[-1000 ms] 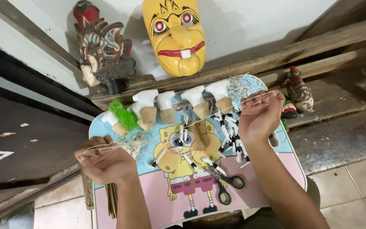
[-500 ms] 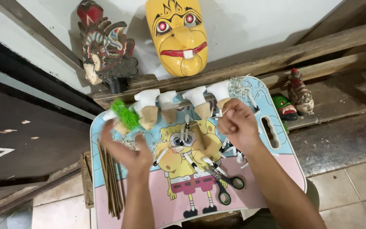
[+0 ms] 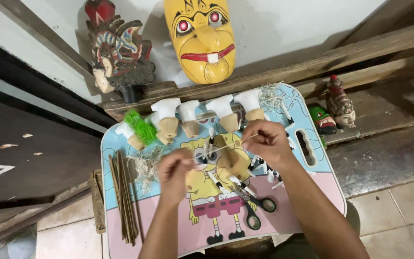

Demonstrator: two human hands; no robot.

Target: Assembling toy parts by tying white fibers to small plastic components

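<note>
- Left hand and right hand: each grip pinching one end of a thin string, taut above the tabletop.
- Four white-topped heads (a fifth half hidden by green tuft).
- One pair of scissors; stick count unclear.

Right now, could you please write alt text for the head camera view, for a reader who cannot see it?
The left hand and right hand stretch a thin string between them above a cartoon-printed lap table. On it lie black-handled scissors, brown sticks and small white-topped wooden heads; a yellow mask leans behind.
</note>
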